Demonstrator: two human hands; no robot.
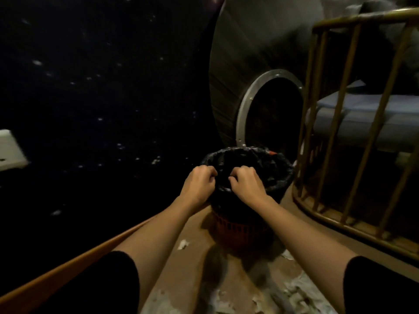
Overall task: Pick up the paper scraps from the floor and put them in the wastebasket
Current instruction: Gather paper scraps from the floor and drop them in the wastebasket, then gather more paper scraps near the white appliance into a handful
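The wastebasket (240, 230) is a reddish lattice bin lined with a black plastic bag (283, 175), standing on the brown floor straight ahead. Both my hands hover over its near rim. My left hand (200, 181) is curled shut at the bag's left edge, with nothing visible in it. My right hand (246, 183) is curled shut over the opening, and a small white paper scrap (226, 189) shows under its thumb. Loose paper scraps lie on the floor: one (183, 244) left of the bin, one (288, 254) right of it, and a litter of several (301, 291) near me.
A gold metal railing (340, 137) curves close on the right of the bin. Behind the bin is a round metal-ringed opening (247, 109) in a grey drum. A dark speckled surface with an orange edge (90, 252) borders the left; a white object (9, 150) sits at far left.
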